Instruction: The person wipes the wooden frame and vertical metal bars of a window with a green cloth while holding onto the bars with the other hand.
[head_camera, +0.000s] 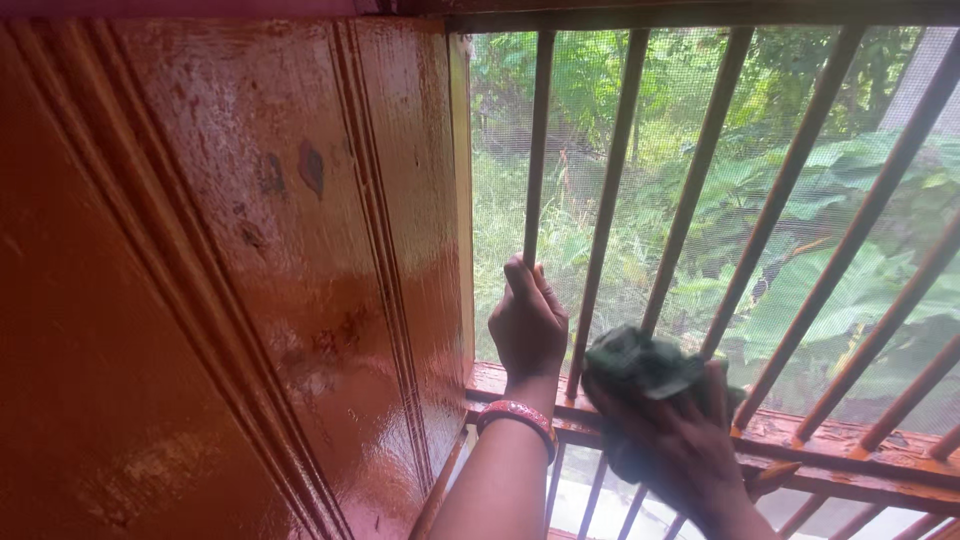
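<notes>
Hands raised: left grips a window bar, right clutches a green cloth.

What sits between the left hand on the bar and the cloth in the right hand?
One window bar, seen in the head view. The left hand grips the neighbouring bar; the right hand presses the green cloth just past it.
</notes>
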